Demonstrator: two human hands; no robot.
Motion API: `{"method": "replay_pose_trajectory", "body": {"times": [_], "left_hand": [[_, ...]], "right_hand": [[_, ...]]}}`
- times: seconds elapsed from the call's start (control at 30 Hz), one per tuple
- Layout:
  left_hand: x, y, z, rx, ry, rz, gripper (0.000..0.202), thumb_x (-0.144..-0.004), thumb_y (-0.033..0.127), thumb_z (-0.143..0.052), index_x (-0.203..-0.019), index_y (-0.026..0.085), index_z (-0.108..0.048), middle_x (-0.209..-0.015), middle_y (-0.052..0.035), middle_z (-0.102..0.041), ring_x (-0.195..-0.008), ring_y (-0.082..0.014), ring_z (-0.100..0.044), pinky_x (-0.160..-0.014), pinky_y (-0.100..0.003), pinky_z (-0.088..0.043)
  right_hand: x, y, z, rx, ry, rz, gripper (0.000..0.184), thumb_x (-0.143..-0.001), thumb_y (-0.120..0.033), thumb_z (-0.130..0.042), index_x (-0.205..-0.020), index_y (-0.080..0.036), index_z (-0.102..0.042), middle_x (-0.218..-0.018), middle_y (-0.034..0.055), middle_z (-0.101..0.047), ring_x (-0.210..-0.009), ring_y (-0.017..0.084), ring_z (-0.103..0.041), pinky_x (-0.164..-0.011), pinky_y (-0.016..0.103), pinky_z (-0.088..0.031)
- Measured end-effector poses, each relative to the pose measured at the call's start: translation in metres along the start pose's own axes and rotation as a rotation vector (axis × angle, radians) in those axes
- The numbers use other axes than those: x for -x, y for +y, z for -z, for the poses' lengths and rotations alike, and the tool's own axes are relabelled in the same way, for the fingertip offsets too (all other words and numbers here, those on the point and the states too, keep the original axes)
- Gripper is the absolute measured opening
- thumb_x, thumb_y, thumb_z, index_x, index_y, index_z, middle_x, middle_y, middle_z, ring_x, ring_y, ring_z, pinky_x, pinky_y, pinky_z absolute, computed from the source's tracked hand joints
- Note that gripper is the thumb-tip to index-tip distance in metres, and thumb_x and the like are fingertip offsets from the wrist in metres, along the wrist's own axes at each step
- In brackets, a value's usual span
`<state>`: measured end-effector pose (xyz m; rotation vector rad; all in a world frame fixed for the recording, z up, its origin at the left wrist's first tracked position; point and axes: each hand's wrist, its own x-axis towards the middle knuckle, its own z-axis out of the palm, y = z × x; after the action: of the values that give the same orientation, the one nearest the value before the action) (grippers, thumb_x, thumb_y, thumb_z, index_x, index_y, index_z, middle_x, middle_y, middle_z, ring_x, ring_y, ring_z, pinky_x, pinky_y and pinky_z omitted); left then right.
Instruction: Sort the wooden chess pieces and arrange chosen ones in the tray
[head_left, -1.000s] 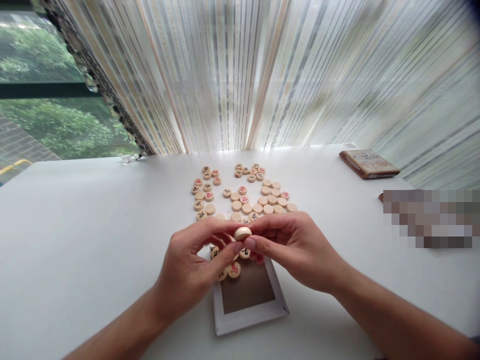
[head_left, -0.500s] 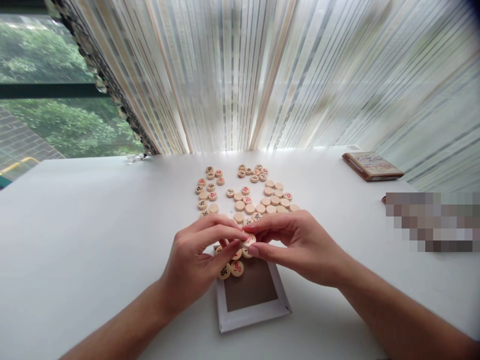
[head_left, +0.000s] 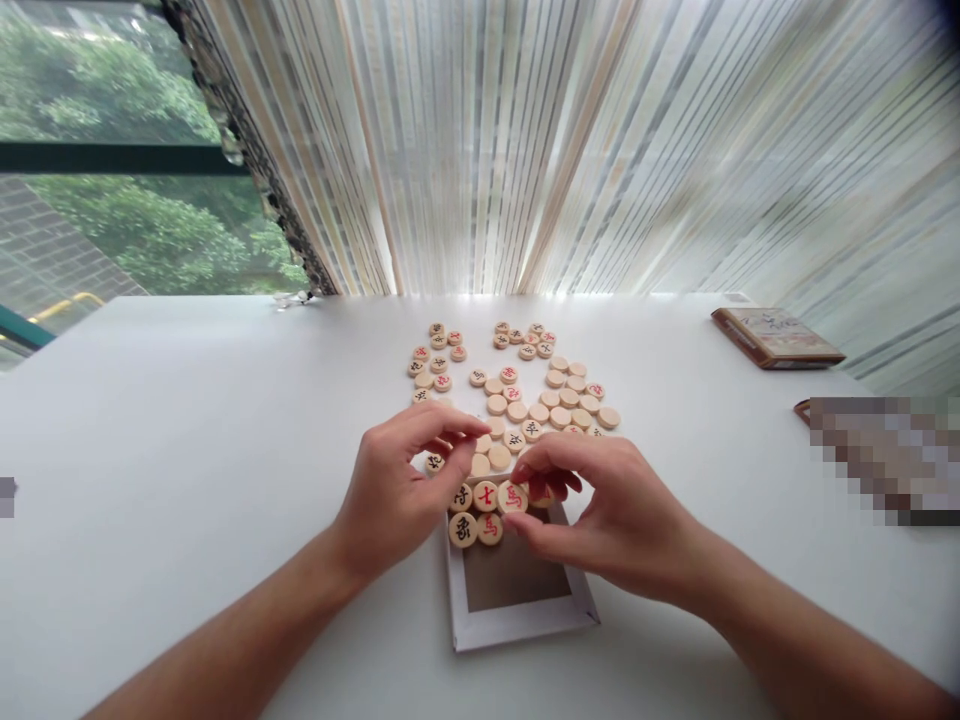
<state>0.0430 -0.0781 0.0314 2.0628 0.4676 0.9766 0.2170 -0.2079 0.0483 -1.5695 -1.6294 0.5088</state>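
Note:
My right hand [head_left: 592,500] pinches a round wooden xiangqi piece with a red character [head_left: 513,497] between thumb and fingers, face up over the far part of a shallow white cardboard tray [head_left: 527,632]. Inside the tray, a black-marked piece [head_left: 463,530] and a red-marked piece [head_left: 490,529] lie side by side, with more pieces in the row behind them. My left hand [head_left: 401,480] hovers by the tray's far left corner, its thumb and fingers apart and nothing between them. Part of the far row is hidden behind my right fingers.
Several loose pieces, some face up and some blank side up [head_left: 559,417], spread over the white table [head_left: 262,450] beyond the tray. A flat brown box [head_left: 780,337] lies at the far right, near another partly blurred box [head_left: 862,450]. String curtains [head_left: 465,150] hang behind the table.
The red-marked piece has come down toward the tray in my right fingers. My left hand has drawn away from it and opened. The view has shifted slightly.

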Motion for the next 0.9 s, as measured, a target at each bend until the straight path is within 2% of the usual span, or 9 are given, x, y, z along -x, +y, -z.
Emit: {"method": "replay_pose_trajectory", "body": {"times": [0.13,0.33,0.9], "left_hand": [[-0.001,-0.006,-0.001,0.01,0.009,0.034,0.016,-0.091,0.008,-0.069,-0.098,0.018,-0.078,-0.092,-0.0027,-0.077,-0.082,-0.0144,-0.073,-0.074,-0.024,-0.061],[0.0,-0.003,-0.002,-0.012,-0.007,-0.001,0.02,-0.09,0.004,-0.067,-0.098,0.019,-0.078,-0.089,-0.0017,-0.076,-0.081,-0.014,-0.072,-0.073,-0.023,-0.06],[-0.001,-0.001,-0.003,-0.044,-0.016,-0.031,0.018,-0.09,0.005,-0.066,-0.095,0.017,-0.078,-0.09,-0.0026,-0.078,-0.084,-0.0144,-0.072,-0.073,-0.023,-0.058]], "right_hand": [[0.004,0.0,-0.011,0.125,-0.086,0.076,0.006,-0.082,-0.019,-0.073,-0.08,-0.018,-0.067,-0.068,-0.0016,-0.062,-0.061,0.012,-0.053,-0.058,0.024,-0.041],[0.009,0.001,-0.016,0.224,-0.164,0.071,0.01,-0.084,-0.021,-0.073,-0.079,-0.018,-0.064,-0.072,-0.0002,-0.061,-0.063,0.013,-0.051,-0.059,0.025,-0.039],[0.012,0.007,-0.021,0.322,-0.169,0.102,0.013,-0.085,-0.023,-0.079,-0.082,-0.017,-0.067,-0.075,0.0013,-0.066,-0.067,0.016,-0.057,-0.062,0.027,-0.039]]}}
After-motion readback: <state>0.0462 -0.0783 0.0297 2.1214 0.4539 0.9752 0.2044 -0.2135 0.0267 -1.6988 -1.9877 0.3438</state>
